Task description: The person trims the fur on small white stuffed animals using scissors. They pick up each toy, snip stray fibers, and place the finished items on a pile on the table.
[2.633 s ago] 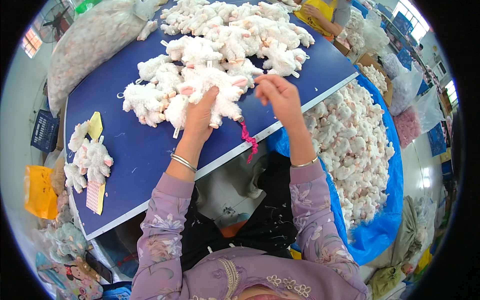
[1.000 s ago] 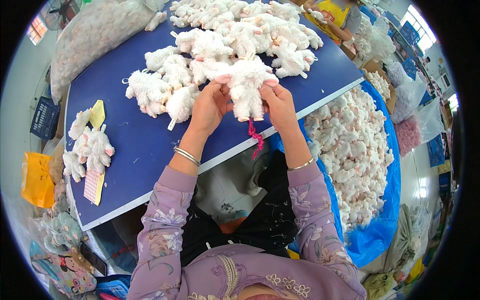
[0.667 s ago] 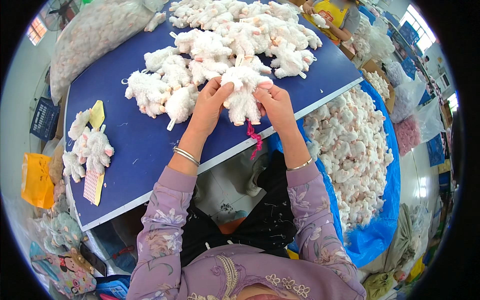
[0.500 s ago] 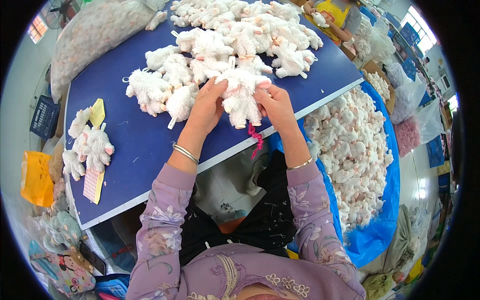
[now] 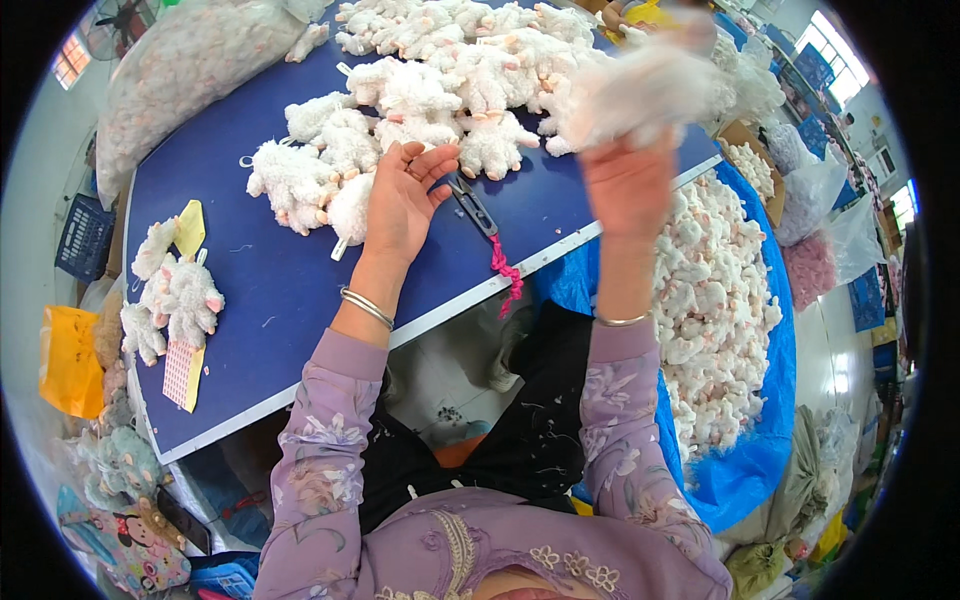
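My left hand (image 5: 402,200) is over the blue table (image 5: 300,340), palm partly up, fingers loosely curled and apart, holding nothing. Just right of its fingertips lie thread snips (image 5: 474,207) with a knotted pink cord (image 5: 505,268) hanging past the table edge. My right hand (image 5: 632,185), smeared by motion, is raised at the table's right side. In it is a fluffy white plush toy (image 5: 648,92), also blurred. A heap of similar white plush toys (image 5: 405,88), some with white loops, covers the far part of the table.
Several plush toys (image 5: 188,300) lie at the table's left with yellow paper. A large blue bag (image 5: 775,440) full of small white pieces (image 5: 715,320) stands right of the table. A big clear sack (image 5: 185,85) is far left; another person's place (image 5: 650,14) lies beyond the far right.
My right hand has swung up and right with the plush toy, which both hands held before. My left hand has let go of it, and the snips have come into view.
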Motion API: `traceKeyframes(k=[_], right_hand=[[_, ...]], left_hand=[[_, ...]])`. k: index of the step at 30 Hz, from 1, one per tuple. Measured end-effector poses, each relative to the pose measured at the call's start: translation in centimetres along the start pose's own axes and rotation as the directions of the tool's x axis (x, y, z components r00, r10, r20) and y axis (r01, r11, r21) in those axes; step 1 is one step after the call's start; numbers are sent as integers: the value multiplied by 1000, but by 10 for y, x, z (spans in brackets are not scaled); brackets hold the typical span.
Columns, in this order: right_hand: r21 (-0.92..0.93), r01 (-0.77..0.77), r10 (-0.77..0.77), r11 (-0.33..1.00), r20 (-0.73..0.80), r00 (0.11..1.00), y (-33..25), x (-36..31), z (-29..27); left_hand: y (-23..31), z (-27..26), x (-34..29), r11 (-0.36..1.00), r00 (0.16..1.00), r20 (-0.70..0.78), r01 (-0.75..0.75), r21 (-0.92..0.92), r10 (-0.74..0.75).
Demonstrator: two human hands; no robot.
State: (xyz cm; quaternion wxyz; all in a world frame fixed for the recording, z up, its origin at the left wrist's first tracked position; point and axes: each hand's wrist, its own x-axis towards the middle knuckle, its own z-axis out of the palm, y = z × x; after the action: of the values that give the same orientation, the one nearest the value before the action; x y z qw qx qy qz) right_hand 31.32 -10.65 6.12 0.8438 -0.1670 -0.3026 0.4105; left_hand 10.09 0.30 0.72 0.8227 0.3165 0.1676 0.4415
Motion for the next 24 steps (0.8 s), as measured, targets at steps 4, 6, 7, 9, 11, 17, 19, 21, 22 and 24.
traceKeyframes(k=[4,6,7,9,11,17,19,21,22,24], right_hand=[[-126,40,-44,991,-31,999,-17,19,-7],[-686,-79,0,723,-114,993,15,20,-17],[-923,-51,-40,382,-72,997,38,22,-25],[-989,68,-67,130,60,996,80,11,-30],[-970,218,-127,-110,232,964,98,7,-33],[-971,172,-85,-166,188,978,99,7,-46],[-975,217,-157,-50,222,962,93,3,-36],[-976,204,-176,80,188,966,82,-8,-25],[-968,241,-195,70,224,955,80,-13,-27],[-946,266,-195,183,230,953,75,-22,-16]], left_hand=[[-4,-5,2,1000,999,39,6,28,-7],[-6,-5,5,999,998,60,3,54,-7],[-6,-5,5,998,998,67,0,69,-5],[-5,-7,2,995,999,44,-22,97,17],[-6,-4,3,995,999,46,-16,101,11],[-6,-7,4,963,998,-35,63,261,-55],[-7,-4,1,936,992,-91,117,333,-91],[-10,0,0,919,991,-83,126,373,-102],[-11,2,0,911,991,-76,129,392,-108],[-15,-1,1,900,998,-25,66,430,-61]])
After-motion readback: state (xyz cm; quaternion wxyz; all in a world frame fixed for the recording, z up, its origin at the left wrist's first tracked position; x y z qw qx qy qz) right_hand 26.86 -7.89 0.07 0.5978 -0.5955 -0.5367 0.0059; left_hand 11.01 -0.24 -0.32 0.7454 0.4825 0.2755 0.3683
